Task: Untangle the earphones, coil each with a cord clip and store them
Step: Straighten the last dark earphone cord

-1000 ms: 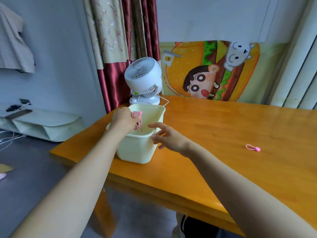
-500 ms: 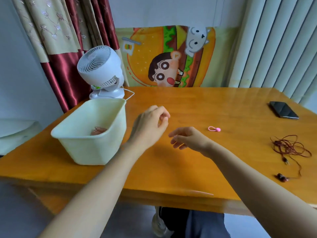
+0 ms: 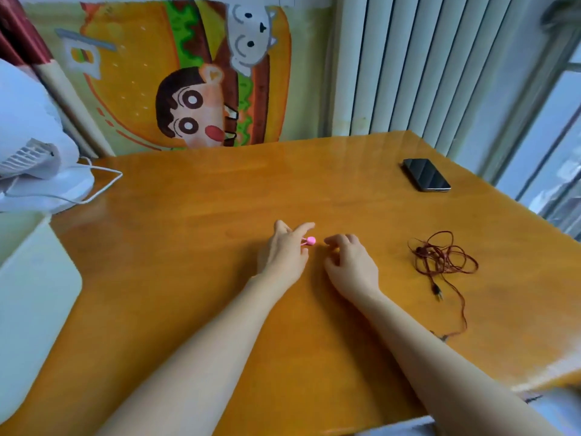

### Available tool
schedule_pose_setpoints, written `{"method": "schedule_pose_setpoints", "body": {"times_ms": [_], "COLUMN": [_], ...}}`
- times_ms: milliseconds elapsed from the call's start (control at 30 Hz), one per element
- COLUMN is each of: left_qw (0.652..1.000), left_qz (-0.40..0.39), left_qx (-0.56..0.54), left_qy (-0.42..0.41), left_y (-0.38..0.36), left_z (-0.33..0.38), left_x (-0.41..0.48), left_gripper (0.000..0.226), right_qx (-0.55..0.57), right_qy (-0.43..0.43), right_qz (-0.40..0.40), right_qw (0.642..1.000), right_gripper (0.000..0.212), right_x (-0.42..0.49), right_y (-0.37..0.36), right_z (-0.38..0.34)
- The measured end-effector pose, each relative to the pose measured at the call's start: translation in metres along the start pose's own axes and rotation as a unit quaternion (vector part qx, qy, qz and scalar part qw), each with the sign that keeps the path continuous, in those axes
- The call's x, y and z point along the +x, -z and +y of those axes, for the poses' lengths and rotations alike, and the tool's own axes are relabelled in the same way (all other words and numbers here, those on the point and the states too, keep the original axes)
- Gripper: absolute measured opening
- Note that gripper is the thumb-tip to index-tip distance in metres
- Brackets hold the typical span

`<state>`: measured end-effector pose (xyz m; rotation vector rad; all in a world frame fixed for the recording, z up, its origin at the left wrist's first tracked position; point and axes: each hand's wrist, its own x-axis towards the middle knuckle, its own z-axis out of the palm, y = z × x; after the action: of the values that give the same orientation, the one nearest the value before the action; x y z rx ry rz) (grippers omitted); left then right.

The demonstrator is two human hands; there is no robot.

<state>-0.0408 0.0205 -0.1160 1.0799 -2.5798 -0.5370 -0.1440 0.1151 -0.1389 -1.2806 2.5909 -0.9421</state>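
A pink cord clip (image 3: pixel 310 240) lies on the wooden table (image 3: pixel 204 215) near its middle. My left hand (image 3: pixel 284 253) is at the clip, one finger stretched above it and the others curled under, pinching its loop end. Just right of the clip, my right hand (image 3: pixel 350 259) rests with loosely curled fingers and holds nothing. Further right, a tangled dark red earphone (image 3: pixel 443 256) lies loose on the table, its cord trailing toward the front edge. The pale green storage bin (image 3: pixel 34 278) stands at the left edge, its inside out of sight.
A white fan (image 3: pixel 34 158) with its cable stands at the back left. A black phone (image 3: pixel 426 175) lies at the back right. A cartoon poster leans against the wall behind the table. The table's front edge runs under my forearms.
My left hand dropped the coiled earphone into the bin, then swung right to the pink clip. My right hand moved with it. My view turned right, away from the bin.
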Motion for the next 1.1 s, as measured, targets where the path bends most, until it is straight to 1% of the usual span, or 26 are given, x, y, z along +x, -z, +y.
{"method": "schedule_pose_setpoints", "body": {"times_ms": [33,133,200,267,333,367,433,467,500,533,600,700,733,800,833,900,933,967,1000,1067,1100], "left_qw": [1.000,0.998,0.996,0.991,0.985,0.983,0.983,0.984,0.986,0.988,0.993,0.999,0.999,0.994,0.991,0.983,0.979,0.976,0.975,0.976,0.978], "left_qz": [0.006,0.030,0.064,0.101,0.114,0.107,0.076,0.068,0.069,0.074,0.077,0.034,0.006,-0.049,-0.077,-0.133,-0.155,-0.169,-0.172,-0.167,-0.161], "left_qx": [0.014,0.041,0.054,0.071,0.078,0.082,0.096,0.098,0.098,0.094,0.074,0.028,0.012,-0.008,-0.016,-0.023,-0.020,-0.019,-0.024,-0.056,-0.069], "left_qy": [0.011,0.024,0.026,0.056,0.102,0.122,0.140,0.134,0.120,0.100,0.052,-0.026,-0.052,-0.097,-0.110,-0.123,-0.131,-0.137,-0.140,-0.126,-0.114], "left_y": [-0.005,-0.015,-0.015,-0.010,-0.005,-0.003,0.000,0.000,0.001,0.001,0.002,-0.002,-0.005,-0.013,-0.017,-0.020,-0.022,-0.022,-0.023,-0.024,-0.023], "left_z": [0.000,0.002,0.001,-0.003,-0.010,-0.013,-0.011,-0.008,-0.001,0.007,0.024,0.049,0.058,0.072,0.079,0.090,0.095,0.099,0.100,0.101,0.100], "left_x": [0.004,0.014,0.017,0.019,0.019,0.017,0.009,0.006,-0.001,-0.007,-0.018,-0.037,-0.045,-0.060,-0.068,-0.075,-0.077,-0.080,-0.081,-0.082,-0.082], "left_gripper": [0.040,0.016,0.014,0.016,0.021,0.028,0.054,0.066,0.073,0.075,0.065,0.034,0.027,0.025,0.027,0.033,0.034,0.033,0.032,0.030,0.029], "right_qx": [-0.013,-0.036,-0.039,-0.037,-0.024,-0.007,0.045,0.073,0.095,0.109,0.130,0.120,0.095,0.006,-0.068,-0.213,-0.242,-0.234,-0.203,-0.103,-0.051], "right_qy": [0.006,0.022,0.022,0.023,0.021,0.015,-0.003,-0.013,-0.019,-0.020,-0.018,-0.028,-0.036,-0.059,-0.072,-0.083,-0.081,-0.071,-0.057,-0.022,-0.003], "right_qz": [0.009,0.017,0.019,0.016,0.002,-0.012,-0.053,-0.074,-0.089,-0.098,-0.109,-0.107,-0.108,-0.136,-0.159,-0.189,-0.190,-0.185,-0.178,-0.173,-0.172], "right_qw": [1.000,0.999,0.999,0.999,1.000,1.000,0.998,0.995,0.991,0.989,0.985,0.987,0.989,0.989,0.982,0.955,0.948,0.952,0.961,0.979,0.984], "right_gripper": [0.034,0.030,0.029,0.029,0.028,0.028,0.029,0.031,0.031,0.030,0.025,0.017,0.016,0.015,0.020,0.040,0.049,0.051,0.045,0.021,0.012], "right_x": [0.000,0.004,0.004,0.003,0.002,0.003,0.004,0.005,0.003,0.000,-0.009,-0.023,-0.029,-0.039,-0.047,-0.059,-0.065,-0.070,-0.073,-0.077,-0.078], "right_y": [-0.002,-0.007,-0.008,-0.007,-0.005,-0.002,0.010,0.018,0.029,0.040,0.062,0.094,0.105,0.123,0.130,0.134,0.134,0.133,0.132,0.129,0.125], "right_z": [-0.001,-0.001,0.000,0.000,0.000,0.000,-0.001,-0.002,-0.003,-0.003,-0.001,0.012,0.020,0.039,0.049,0.064,0.069,0.073,0.072,0.068,0.065]}}
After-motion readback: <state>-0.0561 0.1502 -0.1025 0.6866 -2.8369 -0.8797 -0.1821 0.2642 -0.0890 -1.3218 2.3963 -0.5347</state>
